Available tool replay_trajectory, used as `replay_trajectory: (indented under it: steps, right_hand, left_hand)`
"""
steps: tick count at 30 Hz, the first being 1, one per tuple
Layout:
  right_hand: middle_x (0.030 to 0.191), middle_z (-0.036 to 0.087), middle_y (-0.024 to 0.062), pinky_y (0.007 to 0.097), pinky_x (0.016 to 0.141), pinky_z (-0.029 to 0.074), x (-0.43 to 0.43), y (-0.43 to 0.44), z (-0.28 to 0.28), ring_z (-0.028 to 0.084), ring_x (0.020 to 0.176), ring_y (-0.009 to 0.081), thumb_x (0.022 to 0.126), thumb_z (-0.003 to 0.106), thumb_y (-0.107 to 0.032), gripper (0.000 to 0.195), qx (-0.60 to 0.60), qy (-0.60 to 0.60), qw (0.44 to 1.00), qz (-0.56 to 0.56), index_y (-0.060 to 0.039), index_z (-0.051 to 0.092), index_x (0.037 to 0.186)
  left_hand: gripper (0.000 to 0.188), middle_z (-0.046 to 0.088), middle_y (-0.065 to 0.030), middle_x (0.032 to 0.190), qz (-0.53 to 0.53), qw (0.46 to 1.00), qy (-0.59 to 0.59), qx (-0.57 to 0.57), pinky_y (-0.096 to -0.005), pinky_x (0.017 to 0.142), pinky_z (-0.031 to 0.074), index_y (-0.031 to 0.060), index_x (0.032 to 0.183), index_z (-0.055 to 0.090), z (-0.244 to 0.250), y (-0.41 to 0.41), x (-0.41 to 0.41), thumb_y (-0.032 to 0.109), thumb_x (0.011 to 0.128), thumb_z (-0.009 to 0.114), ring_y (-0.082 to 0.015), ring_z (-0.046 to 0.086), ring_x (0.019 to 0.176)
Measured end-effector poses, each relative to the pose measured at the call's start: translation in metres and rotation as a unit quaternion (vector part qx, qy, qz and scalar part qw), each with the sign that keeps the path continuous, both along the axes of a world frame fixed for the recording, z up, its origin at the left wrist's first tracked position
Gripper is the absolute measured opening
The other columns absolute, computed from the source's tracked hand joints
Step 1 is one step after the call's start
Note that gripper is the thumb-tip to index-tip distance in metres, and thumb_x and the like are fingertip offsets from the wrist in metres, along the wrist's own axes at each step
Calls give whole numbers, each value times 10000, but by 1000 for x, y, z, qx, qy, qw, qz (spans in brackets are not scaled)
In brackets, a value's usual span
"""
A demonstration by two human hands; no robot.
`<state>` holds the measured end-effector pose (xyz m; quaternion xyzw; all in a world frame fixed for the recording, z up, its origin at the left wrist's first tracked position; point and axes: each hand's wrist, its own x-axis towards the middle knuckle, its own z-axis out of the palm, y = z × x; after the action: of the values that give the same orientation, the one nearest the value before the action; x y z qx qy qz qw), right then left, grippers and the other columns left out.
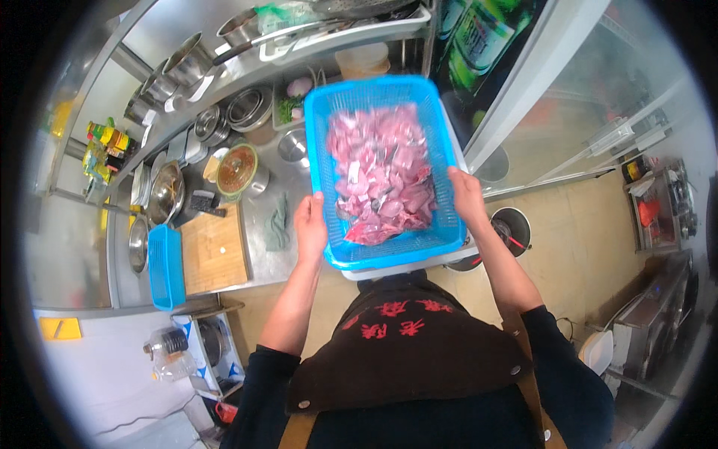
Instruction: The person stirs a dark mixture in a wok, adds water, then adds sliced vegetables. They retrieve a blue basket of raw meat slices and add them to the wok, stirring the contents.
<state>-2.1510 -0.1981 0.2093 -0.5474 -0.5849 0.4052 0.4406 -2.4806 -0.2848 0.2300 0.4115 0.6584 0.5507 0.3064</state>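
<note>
A blue plastic basket [392,259] with slotted walls is held in front of my body, tilted a little. Cut pieces of pink raw meat or fish [384,168], some with grey skin, are heaped inside it. My left hand [312,227] grips the basket's left side near the front corner, thumb on the rim. On the opposite side my right hand [466,193] holds the rim. A white tray or tub [364,275] shows beneath the basket's front and right edges; most of it is hidden, and what supports it cannot be told.
Left, a steel counter [261,261] bears a wooden cutting board [213,252], a cleaver [207,205], a green cloth [277,224] and a pot of red sauce [238,168]. Another blue basket [166,269] stands at the counter's end. A shelf [235,78] overhangs. A bucket [513,227] sits on the floor right.
</note>
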Motion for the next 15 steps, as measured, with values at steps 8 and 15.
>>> replay_trajectory:
  steps: [8,15]
  right_hand:
    - [665,533,-16,338,598,406,5,4,-8,431,660,81,1052,486,-363,480,-64,41,997,0,-7,588,747]
    - [654,485,-35,295,595,394,9,-13,-10,440,663,64,1053,496,-315,430,-74,111,991,-10,-8,597,770]
  left_hand:
    - [421,412,61,656,-4,996,-53,-70,-284,560,331,74,691,451,-5,15,15,300,1029,560,-64,356,642]
    - [434,417,42,674,3,998,-41,-48,-299,585,345,55,691,427,-12,-9,18,297,1026,557,-64,362,676]
